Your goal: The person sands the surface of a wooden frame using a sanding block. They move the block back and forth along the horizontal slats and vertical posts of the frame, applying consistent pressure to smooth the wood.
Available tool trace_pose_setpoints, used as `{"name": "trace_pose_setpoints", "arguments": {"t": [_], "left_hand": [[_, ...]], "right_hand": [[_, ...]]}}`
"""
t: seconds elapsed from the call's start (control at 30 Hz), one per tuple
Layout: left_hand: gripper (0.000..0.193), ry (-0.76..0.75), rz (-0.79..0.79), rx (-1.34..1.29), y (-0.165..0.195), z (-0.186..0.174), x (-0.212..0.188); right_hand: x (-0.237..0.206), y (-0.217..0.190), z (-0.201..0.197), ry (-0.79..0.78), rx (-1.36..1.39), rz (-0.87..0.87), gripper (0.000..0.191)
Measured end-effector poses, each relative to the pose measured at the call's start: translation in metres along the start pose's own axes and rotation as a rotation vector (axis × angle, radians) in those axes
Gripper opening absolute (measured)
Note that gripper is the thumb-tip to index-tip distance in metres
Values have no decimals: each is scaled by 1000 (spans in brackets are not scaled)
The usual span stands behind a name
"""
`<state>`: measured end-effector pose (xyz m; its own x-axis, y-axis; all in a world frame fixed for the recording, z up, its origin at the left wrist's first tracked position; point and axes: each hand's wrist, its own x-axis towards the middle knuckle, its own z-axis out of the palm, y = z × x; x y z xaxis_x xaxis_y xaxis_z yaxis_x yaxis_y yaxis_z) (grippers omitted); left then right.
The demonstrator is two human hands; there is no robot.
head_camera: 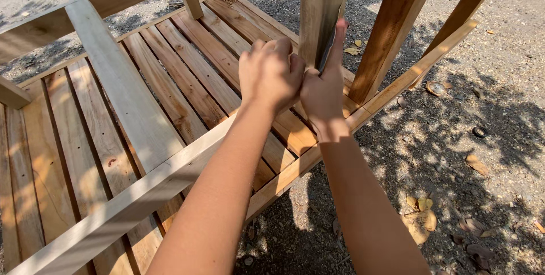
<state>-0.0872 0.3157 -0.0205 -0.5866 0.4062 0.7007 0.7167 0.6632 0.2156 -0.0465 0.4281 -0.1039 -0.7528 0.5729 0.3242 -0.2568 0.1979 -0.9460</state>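
Centre of frame: left hand curled into a loose fist, knuckles against the near face of an upright post; whether anything sits inside the curl, cannot tell. Right hand just beside it, touching it, fingers stretched flat up the post's edge, gripping nothing, thumb tucked toward the left hand. Post rising out of the top of the frame, foot hidden behind the hands, standing on a slatted wooden deck near its right edge rail. Two slanted braces to the right of the post, a loose pale plank lying across the slats at left, another pale rail running from lower left toward the hands. Gravel and dry leaves at right, under patchy shade. Risks, as a judgement: splinters from the rough wood into the flat fingers; pinched skin between post and rail if the post shifts; post leaning if pressed unevenly.
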Motion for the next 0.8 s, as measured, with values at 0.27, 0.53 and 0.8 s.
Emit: {"name": "trace_pose_setpoints", "arguments": {"t": [0.27,0.53,0.8], "left_hand": [[21,-43,-17,17,1,-3,3],[18,-41,-20,37,-2,0,1],[19,39,14,21,-4,6,0]], "right_hand": [[-1,12,-12,-59,2,-161,84],[9,17,-15,-77,-88,18,36],[19,10,-35,-21,71,56,23]]}}
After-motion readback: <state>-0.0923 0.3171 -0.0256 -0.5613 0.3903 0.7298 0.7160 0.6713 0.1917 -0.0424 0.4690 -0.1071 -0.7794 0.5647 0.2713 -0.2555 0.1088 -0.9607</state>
